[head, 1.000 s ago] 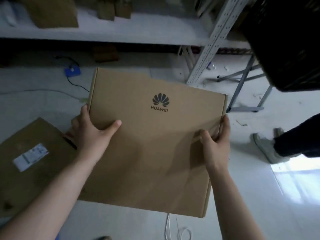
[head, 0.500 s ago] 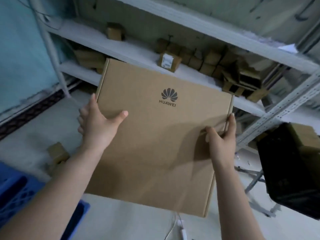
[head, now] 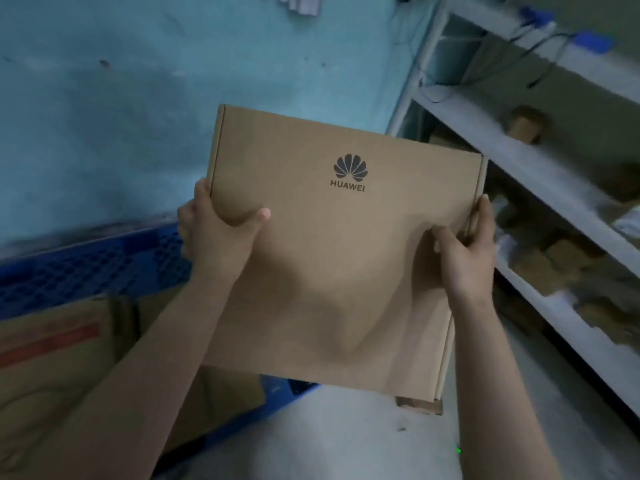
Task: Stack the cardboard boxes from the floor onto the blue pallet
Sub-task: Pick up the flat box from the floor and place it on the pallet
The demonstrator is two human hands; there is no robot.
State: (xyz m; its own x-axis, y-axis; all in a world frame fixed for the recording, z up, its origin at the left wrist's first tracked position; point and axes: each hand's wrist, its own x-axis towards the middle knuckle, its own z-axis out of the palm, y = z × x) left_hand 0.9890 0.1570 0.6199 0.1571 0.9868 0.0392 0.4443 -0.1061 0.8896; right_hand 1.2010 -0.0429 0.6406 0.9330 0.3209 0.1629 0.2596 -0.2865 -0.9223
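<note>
Left of the flat brown cardboard box with the printed logo [head: 346, 265], the blue plastic lattice pallet [head: 86, 271] runs along the teal wall [head: 138, 116]. A large brown carton with a red stripe [head: 52, 358] lies on the pallet. Our left hand [head: 218, 237] grips the box's left edge, thumb on top. We hold the box in the air, above the pallet's corner. Our right hand [head: 464, 251] clasps its right edge. Right of the box, grey metal shelving [head: 540, 174] stands close. Below the box, pale floor [head: 346, 438] lies open.
</note>
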